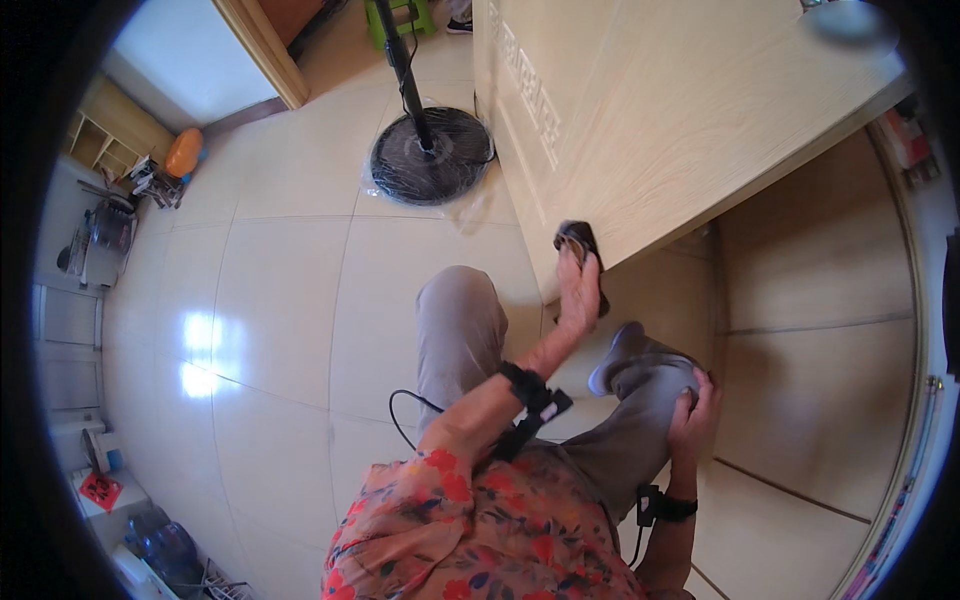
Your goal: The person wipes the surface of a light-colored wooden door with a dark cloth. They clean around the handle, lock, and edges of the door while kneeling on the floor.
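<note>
My left hand [579, 291] is low at the bottom corner of a pale wooden door [697, 120]. Its fingers are closed on a dark, leather-like object [579, 231] that rests against the door's edge; blur and the hand hide what it is. My right hand [694, 416] lies on my right knee [667, 375], fingers curled around the trouser cloth and holding no object. Carved moulding [525, 82] runs down the door's face, and a blurred round knob [847, 26] stands out near its upper edge. Each forearm wears a black strap [525, 382] with a small device.
Beyond the door stands a black pole on a round base [431, 154] wrapped in clear plastic. Behind it are a green stool [405, 22] and a person's shoe [460, 27]. Large water bottles [161, 547] and an orange balloon-like object [184, 152] are along the left side.
</note>
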Action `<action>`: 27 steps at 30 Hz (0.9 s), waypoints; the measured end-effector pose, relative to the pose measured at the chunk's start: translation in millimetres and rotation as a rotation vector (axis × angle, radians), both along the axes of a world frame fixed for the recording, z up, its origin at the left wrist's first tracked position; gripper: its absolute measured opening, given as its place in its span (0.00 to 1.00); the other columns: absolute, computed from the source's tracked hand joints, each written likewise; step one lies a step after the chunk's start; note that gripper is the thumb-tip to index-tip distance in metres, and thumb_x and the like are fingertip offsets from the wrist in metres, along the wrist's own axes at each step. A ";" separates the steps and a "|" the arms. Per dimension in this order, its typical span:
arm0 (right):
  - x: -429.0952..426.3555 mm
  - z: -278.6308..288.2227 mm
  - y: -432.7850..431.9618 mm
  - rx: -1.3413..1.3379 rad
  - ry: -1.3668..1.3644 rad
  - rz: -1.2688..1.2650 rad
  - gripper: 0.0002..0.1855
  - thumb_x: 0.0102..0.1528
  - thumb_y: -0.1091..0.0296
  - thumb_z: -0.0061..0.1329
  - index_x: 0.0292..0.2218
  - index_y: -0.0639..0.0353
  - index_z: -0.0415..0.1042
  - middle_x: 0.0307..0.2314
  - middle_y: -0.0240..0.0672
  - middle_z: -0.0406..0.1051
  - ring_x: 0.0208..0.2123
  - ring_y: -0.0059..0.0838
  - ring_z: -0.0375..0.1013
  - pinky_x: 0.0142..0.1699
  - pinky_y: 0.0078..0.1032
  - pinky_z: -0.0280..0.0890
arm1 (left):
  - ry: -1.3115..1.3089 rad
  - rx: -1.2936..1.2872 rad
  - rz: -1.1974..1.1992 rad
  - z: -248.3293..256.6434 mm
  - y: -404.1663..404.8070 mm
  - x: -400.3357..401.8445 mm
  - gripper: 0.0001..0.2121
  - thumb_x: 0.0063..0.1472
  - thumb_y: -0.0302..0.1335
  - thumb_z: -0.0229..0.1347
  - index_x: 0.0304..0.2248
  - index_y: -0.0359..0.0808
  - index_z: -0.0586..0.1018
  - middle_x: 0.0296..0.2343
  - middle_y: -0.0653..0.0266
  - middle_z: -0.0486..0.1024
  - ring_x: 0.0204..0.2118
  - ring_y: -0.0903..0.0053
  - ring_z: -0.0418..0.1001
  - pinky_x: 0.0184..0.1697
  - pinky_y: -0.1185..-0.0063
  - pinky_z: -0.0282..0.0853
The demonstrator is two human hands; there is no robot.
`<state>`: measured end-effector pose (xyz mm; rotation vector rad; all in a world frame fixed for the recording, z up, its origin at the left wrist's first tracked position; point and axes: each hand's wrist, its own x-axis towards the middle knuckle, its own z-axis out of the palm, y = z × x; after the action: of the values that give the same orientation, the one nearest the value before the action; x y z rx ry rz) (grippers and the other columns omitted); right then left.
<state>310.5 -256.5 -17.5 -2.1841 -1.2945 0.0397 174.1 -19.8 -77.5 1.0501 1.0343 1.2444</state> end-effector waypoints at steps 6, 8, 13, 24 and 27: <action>-1.1 2.6 1.2 -0.030 -0.046 -0.016 0.23 0.50 0.69 0.45 0.49 0.58 0.68 0.46 0.53 0.65 0.49 0.54 0.63 0.55 0.42 0.57 | 0.031 0.434 0.004 116.2 -35.7 -0.4 0.24 0.58 0.24 0.49 0.54 0.26 0.62 0.60 0.41 0.47 0.64 0.49 0.43 0.64 0.67 0.40; 2.3 3.3 4.1 -0.030 -0.090 -0.012 0.23 0.50 0.69 0.45 0.49 0.58 0.68 0.46 0.53 0.65 0.49 0.54 0.63 0.55 0.42 0.57 | 0.053 0.727 0.061 154.3 -19.2 -1.6 0.24 0.51 0.20 0.51 0.49 0.26 0.66 0.59 0.39 0.51 0.62 0.44 0.47 0.63 0.64 0.45; 10.6 -11.5 -2.0 0.020 -0.077 0.000 0.24 0.49 0.67 0.46 0.49 0.58 0.69 0.47 0.53 0.65 0.48 0.54 0.63 0.53 0.44 0.57 | -0.043 0.692 0.148 158.2 -14.2 8.9 0.16 0.40 0.16 0.53 0.34 0.25 0.70 0.56 0.35 0.58 0.59 0.39 0.54 0.59 0.59 0.53; 9.1 -14.0 -0.3 0.049 -0.026 -0.042 0.24 0.49 0.64 0.45 0.49 0.55 0.68 0.49 0.54 0.63 0.50 0.56 0.61 0.55 0.45 0.57 | 0.170 0.894 0.201 258.9 101.5 -2.3 0.19 0.63 0.26 0.44 0.52 0.27 0.65 0.50 0.48 0.64 0.53 0.58 0.60 0.58 0.70 0.52; 10.8 -19.4 -3.6 0.062 -0.048 -0.041 0.24 0.50 0.64 0.45 0.50 0.55 0.67 0.50 0.55 0.61 0.51 0.56 0.60 0.56 0.46 0.57 | 0.158 0.982 0.216 253.5 150.7 -2.5 0.17 0.61 0.25 0.45 0.48 0.27 0.67 0.47 0.50 0.66 0.50 0.59 0.63 0.55 0.71 0.56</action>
<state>321.3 -260.1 -36.9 -2.1705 -1.2595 -0.0680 171.6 130.9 176.0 1.8257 0.6296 1.9444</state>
